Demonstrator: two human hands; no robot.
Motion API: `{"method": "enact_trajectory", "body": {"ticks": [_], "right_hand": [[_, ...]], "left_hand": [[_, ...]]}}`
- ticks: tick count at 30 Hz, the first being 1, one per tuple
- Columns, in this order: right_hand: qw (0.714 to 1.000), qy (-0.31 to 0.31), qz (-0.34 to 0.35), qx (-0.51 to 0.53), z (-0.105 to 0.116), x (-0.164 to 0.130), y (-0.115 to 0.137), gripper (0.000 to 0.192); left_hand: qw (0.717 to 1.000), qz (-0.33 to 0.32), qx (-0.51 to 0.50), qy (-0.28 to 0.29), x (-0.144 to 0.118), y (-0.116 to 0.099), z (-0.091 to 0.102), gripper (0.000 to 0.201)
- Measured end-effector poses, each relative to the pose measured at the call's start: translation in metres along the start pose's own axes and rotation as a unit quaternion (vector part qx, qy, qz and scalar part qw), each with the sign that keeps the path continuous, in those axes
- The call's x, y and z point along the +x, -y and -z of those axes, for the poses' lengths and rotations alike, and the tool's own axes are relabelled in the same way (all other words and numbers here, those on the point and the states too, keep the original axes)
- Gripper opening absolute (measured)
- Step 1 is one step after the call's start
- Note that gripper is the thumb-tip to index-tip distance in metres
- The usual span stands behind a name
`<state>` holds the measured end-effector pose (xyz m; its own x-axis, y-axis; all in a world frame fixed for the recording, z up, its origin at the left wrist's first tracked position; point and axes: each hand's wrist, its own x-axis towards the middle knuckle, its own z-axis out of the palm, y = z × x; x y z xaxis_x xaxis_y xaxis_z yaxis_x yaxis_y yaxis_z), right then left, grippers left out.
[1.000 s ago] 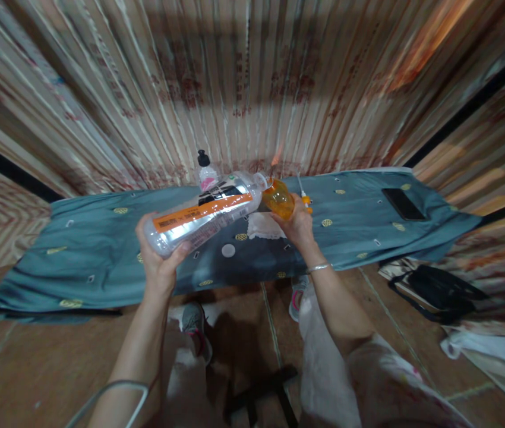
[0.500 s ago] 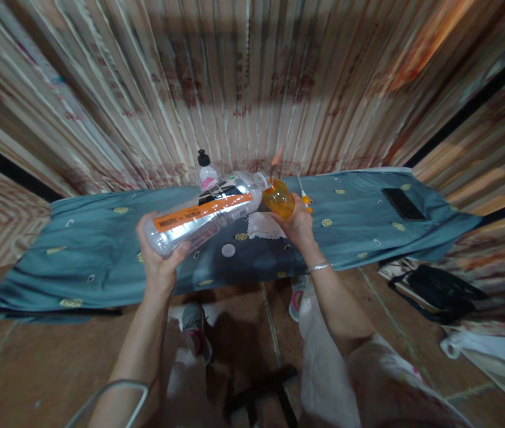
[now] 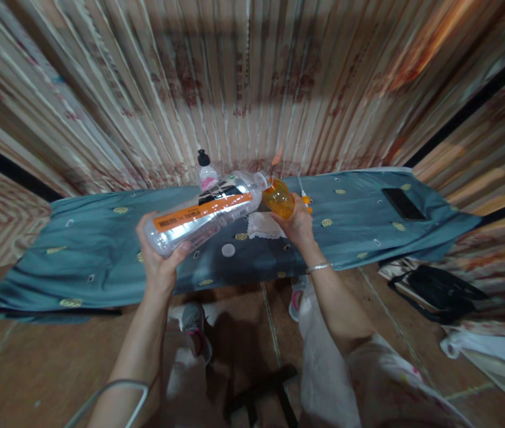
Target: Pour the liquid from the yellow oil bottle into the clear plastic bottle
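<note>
My left hand [image 3: 160, 252] is wrapped round the base of a large clear bottle [image 3: 208, 211] with an orange and black label. The bottle is tilted, its neck up against the mouth of an amber bottle [image 3: 280, 199]. My right hand [image 3: 297, 224] grips that amber bottle, which leans toward the clear one. A spray or pump top [image 3: 306, 203] in orange and white lies just behind my right hand. Below the two bottles are a white cloth [image 3: 265, 227] and a round white cap [image 3: 228, 250]. Whether liquid is flowing between the bottles I cannot tell.
A blue-green patterned cloth [image 3: 346, 238] covers the long narrow table. A small bottle with a black top [image 3: 205, 169] stands at the back; a dark phone [image 3: 403, 204] lies at the right. Pleated curtains [image 3: 243, 89] hang behind. A black bag [image 3: 435, 291] is on the floor, right.
</note>
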<state>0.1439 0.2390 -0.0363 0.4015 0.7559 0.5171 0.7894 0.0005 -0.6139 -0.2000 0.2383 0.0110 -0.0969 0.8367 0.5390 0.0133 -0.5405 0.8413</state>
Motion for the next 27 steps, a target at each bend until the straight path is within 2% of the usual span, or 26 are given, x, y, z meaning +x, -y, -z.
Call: {"method": "enact_trajectory", "body": {"ticks": [8,16,27], "right_hand": [[1.000,0.011,-0.014,-0.011,0.0029,0.0006,0.0036,0.078],[1.000,0.001,0.003,-0.002,0.0000,0.0004,-0.0002,0.076],[1.000,0.009,-0.002,0.002,0.0015,0.0006,0.0001,0.079]], "left_hand": [[1.000,0.009,-0.006,0.002,-0.0001,0.0003,0.0012,0.094],[1.000,0.019,-0.021,-0.006,0.0007,-0.0015,0.0000,0.098],[1.000,0.005,0.011,0.005,0.0002,0.0034,0.0028,0.096]]}}
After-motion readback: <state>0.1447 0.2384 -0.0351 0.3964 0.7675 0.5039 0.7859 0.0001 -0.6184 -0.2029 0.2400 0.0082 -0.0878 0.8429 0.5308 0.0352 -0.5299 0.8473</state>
